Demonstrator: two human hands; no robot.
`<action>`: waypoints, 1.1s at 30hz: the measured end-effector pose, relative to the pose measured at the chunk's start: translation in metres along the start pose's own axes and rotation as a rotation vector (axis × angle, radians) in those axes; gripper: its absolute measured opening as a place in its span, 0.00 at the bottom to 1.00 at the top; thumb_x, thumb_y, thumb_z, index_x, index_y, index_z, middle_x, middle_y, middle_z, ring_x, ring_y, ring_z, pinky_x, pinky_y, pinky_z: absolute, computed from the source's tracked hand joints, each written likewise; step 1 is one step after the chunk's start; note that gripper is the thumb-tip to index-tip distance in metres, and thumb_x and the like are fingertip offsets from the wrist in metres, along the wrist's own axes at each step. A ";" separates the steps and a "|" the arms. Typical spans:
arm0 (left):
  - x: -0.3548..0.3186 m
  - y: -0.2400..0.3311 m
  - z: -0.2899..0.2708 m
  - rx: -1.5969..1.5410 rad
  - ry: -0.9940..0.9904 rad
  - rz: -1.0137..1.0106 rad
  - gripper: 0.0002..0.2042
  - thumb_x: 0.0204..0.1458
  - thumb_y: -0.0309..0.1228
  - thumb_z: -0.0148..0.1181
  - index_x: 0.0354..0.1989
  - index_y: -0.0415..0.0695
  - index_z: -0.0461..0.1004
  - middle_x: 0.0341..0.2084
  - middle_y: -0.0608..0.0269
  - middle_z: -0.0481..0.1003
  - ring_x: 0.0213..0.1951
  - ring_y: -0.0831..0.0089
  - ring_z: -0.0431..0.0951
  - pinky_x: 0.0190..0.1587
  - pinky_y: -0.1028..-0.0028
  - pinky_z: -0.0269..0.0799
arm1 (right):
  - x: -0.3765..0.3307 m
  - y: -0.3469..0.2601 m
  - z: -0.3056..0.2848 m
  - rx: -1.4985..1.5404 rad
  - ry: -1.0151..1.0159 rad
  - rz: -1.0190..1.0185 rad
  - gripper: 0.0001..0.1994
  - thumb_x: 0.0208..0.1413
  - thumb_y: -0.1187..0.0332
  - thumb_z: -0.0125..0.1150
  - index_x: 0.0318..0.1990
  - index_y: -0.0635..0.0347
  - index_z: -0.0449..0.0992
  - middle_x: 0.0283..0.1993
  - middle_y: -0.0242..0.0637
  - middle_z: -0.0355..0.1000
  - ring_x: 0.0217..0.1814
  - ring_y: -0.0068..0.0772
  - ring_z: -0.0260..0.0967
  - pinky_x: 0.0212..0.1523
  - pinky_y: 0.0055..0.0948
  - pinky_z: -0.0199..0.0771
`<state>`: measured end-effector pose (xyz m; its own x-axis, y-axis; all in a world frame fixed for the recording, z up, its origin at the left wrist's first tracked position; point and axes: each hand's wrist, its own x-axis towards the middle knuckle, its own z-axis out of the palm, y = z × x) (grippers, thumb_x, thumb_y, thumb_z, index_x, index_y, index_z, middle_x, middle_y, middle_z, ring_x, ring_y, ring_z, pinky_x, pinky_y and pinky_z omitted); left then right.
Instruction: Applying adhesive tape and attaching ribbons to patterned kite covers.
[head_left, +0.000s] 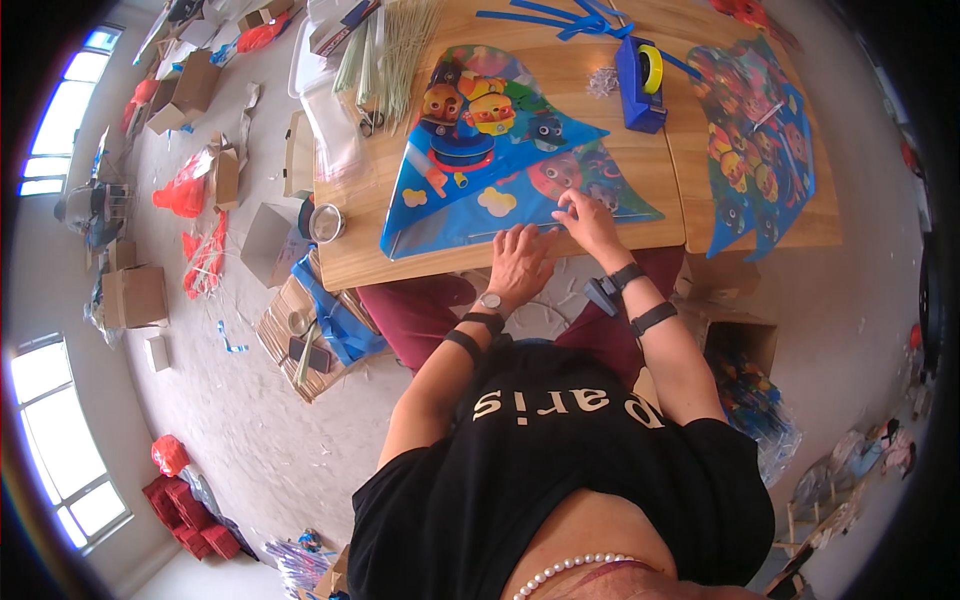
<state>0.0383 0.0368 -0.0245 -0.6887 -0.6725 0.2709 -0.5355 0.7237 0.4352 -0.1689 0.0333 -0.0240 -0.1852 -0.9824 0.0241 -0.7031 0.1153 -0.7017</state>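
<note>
One blue printed sheet (490,178) on bench (657,165): left hand (521,262) spread, released, at near edge; right hand (588,222) bent, cannot tell if grasping.

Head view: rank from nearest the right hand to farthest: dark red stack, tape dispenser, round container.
1. Tape dispenser: on the table, beyond the right hand.
2. Round container: table's left edge.
3. Dark red stack: lower left.

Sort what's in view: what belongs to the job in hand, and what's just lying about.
Belongs, by the look of it:
printed plastic sheet, at the left hand and right hand
pale sticks
tape dispenser

On the floor, seemingly just lying about:
red plastic
cardboard box
</note>
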 end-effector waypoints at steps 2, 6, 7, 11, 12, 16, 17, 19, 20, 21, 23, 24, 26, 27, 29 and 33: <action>-0.001 0.001 -0.003 -0.018 -0.034 -0.011 0.31 0.51 0.40 0.65 0.67 0.58 0.68 0.55 0.56 0.65 0.61 0.53 0.62 0.64 0.47 0.54 | -0.001 -0.003 0.004 -0.035 0.024 0.011 0.14 0.52 0.62 0.73 0.39 0.55 0.74 0.29 0.37 0.75 0.31 0.41 0.74 0.32 0.39 0.72; 0.004 0.003 -0.010 -0.016 -0.062 -0.003 0.32 0.50 0.40 0.65 0.67 0.57 0.68 0.54 0.55 0.65 0.60 0.53 0.62 0.63 0.48 0.55 | 0.000 -0.014 0.009 -0.095 0.071 0.077 0.17 0.48 0.61 0.76 0.35 0.55 0.71 0.30 0.37 0.76 0.33 0.47 0.76 0.32 0.44 0.71; 0.005 0.003 -0.011 -0.012 -0.077 -0.003 0.32 0.50 0.40 0.65 0.66 0.57 0.69 0.54 0.55 0.65 0.59 0.52 0.63 0.63 0.49 0.55 | 0.000 -0.015 0.009 -0.093 0.072 0.081 0.17 0.48 0.61 0.76 0.35 0.55 0.71 0.30 0.37 0.76 0.33 0.47 0.76 0.32 0.44 0.71; 0.009 0.001 -0.014 -0.028 -0.080 0.010 0.31 0.49 0.39 0.65 0.65 0.54 0.70 0.51 0.56 0.66 0.58 0.53 0.64 0.61 0.51 0.57 | 0.000 -0.014 0.012 -0.124 0.075 0.056 0.15 0.50 0.61 0.74 0.35 0.55 0.71 0.31 0.37 0.77 0.34 0.48 0.76 0.33 0.45 0.71; 0.009 0.001 -0.014 -0.027 -0.081 0.012 0.31 0.49 0.39 0.65 0.65 0.54 0.70 0.51 0.56 0.66 0.58 0.53 0.64 0.61 0.51 0.57 | 0.000 -0.013 0.014 -0.140 0.083 0.029 0.14 0.53 0.61 0.72 0.35 0.54 0.71 0.32 0.37 0.77 0.34 0.49 0.76 0.33 0.45 0.71; 0.013 0.001 -0.013 -0.064 -0.074 0.038 0.30 0.49 0.38 0.65 0.64 0.52 0.71 0.50 0.56 0.68 0.56 0.54 0.65 0.59 0.53 0.59 | -0.001 0.008 0.022 -0.179 0.200 -0.028 0.10 0.58 0.64 0.66 0.38 0.54 0.70 0.32 0.37 0.77 0.35 0.50 0.76 0.35 0.46 0.72; 0.012 0.000 -0.012 -0.084 -0.062 0.041 0.29 0.50 0.37 0.65 0.64 0.51 0.71 0.49 0.56 0.68 0.56 0.54 0.66 0.58 0.54 0.59 | -0.001 0.011 0.021 -0.111 0.191 -0.031 0.08 0.60 0.65 0.63 0.40 0.55 0.71 0.33 0.39 0.77 0.36 0.52 0.75 0.36 0.47 0.72; 0.012 -0.002 -0.013 -0.097 -0.067 0.036 0.28 0.51 0.36 0.64 0.63 0.50 0.72 0.49 0.56 0.69 0.55 0.54 0.66 0.57 0.55 0.60 | -0.002 0.017 0.018 -0.044 0.186 -0.035 0.06 0.63 0.66 0.60 0.42 0.55 0.71 0.34 0.41 0.77 0.36 0.54 0.75 0.36 0.48 0.73; 0.013 -0.003 -0.013 -0.114 -0.075 0.028 0.27 0.52 0.36 0.64 0.63 0.50 0.72 0.49 0.56 0.69 0.53 0.55 0.67 0.56 0.56 0.61 | -0.005 0.021 0.015 0.029 0.184 -0.036 0.05 0.64 0.68 0.57 0.42 0.57 0.71 0.37 0.43 0.77 0.39 0.54 0.75 0.38 0.48 0.73; 0.015 -0.004 -0.013 -0.113 -0.073 0.033 0.27 0.52 0.36 0.64 0.63 0.50 0.72 0.49 0.56 0.69 0.53 0.55 0.67 0.56 0.56 0.61 | -0.006 0.024 0.013 0.102 0.182 -0.037 0.04 0.66 0.69 0.55 0.43 0.58 0.71 0.40 0.46 0.77 0.42 0.55 0.75 0.40 0.48 0.73; 0.019 -0.008 -0.015 -0.107 -0.050 0.001 0.24 0.54 0.35 0.63 0.62 0.50 0.74 0.45 0.56 0.70 0.50 0.57 0.68 0.53 0.57 0.63 | -0.011 0.019 0.011 0.094 0.156 -0.090 0.04 0.65 0.70 0.55 0.44 0.59 0.71 0.41 0.47 0.77 0.44 0.55 0.75 0.42 0.48 0.73; 0.020 -0.009 -0.016 -0.104 -0.050 0.000 0.24 0.54 0.35 0.63 0.62 0.50 0.74 0.45 0.56 0.70 0.50 0.57 0.68 0.53 0.57 0.63 | -0.012 0.016 0.010 0.084 0.131 -0.140 0.04 0.65 0.71 0.54 0.44 0.60 0.71 0.42 0.49 0.76 0.46 0.56 0.74 0.44 0.47 0.73; 0.025 -0.006 -0.015 -0.028 -0.099 0.005 0.24 0.54 0.36 0.63 0.61 0.50 0.75 0.42 0.58 0.70 0.47 0.59 0.69 0.50 0.59 0.63 | -0.013 0.016 0.009 0.041 0.139 -0.164 0.04 0.64 0.72 0.55 0.44 0.61 0.71 0.43 0.48 0.76 0.46 0.55 0.74 0.45 0.46 0.73; 0.029 -0.005 -0.015 -0.028 -0.097 0.012 0.24 0.54 0.36 0.63 0.61 0.50 0.75 0.42 0.58 0.70 0.47 0.59 0.69 0.50 0.59 0.63 | -0.014 0.015 0.007 0.001 0.142 -0.189 0.05 0.63 0.73 0.56 0.44 0.61 0.71 0.43 0.47 0.75 0.47 0.55 0.73 0.46 0.45 0.72; 0.032 -0.007 -0.016 -0.008 -0.134 0.032 0.23 0.54 0.37 0.63 0.60 0.53 0.75 0.40 0.59 0.69 0.46 0.61 0.70 0.48 0.60 0.64 | -0.016 0.017 0.003 0.010 0.122 -0.210 0.06 0.61 0.73 0.58 0.45 0.60 0.72 0.44 0.45 0.75 0.48 0.54 0.73 0.47 0.45 0.72; 0.048 -0.028 -0.029 0.025 -0.264 0.018 0.22 0.55 0.38 0.63 0.60 0.55 0.75 0.48 0.56 0.70 0.52 0.57 0.69 0.53 0.57 0.64 | -0.030 0.005 -0.012 -0.184 0.219 -0.387 0.12 0.54 0.70 0.67 0.45 0.57 0.74 0.47 0.39 0.72 0.52 0.49 0.70 0.50 0.47 0.69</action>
<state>0.0341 -0.0200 0.0010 -0.8004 -0.5979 0.0435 -0.5314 0.7412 0.4103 -0.1757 0.0653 -0.0198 -0.0125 -0.9068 0.4214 -0.8548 -0.2090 -0.4750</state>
